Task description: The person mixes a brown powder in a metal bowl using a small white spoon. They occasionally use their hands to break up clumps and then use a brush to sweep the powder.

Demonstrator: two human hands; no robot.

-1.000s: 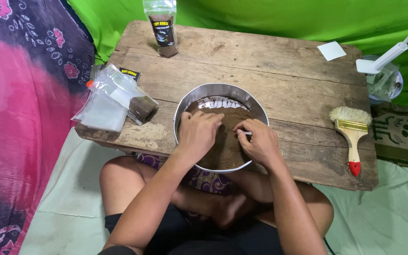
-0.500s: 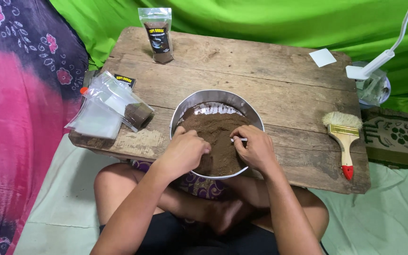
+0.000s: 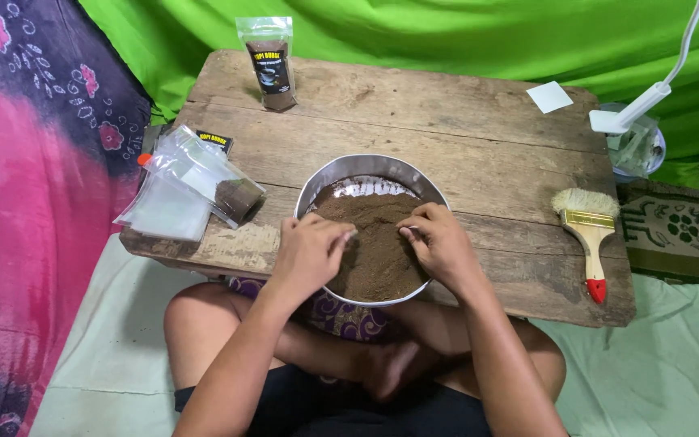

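1. Silver metal bowl (image 3: 327, 178), brown powder (image 3: 370, 243) inside
2. Table (image 3: 446, 137): weathered grey-brown wood, pale worn patch at near left edge
3. Standing pouch (image 3: 270, 61): clear top, dark brown fill, black label
4. Clear plastic bags (image 3: 173, 194), 1 with brown fill, orange bit at the corner
5. Brush (image 3: 588, 231): cream bristles, gold ferrule, tan handle, red tip
6. White paper square (image 3: 550, 96)
7. Backdrop cloth (image 3: 446, 32) bright green
8. Left cloth (image 3: 26, 162): pink and dark purple, pink flowers
9. Floor sheet (image 3: 665, 380) pale green
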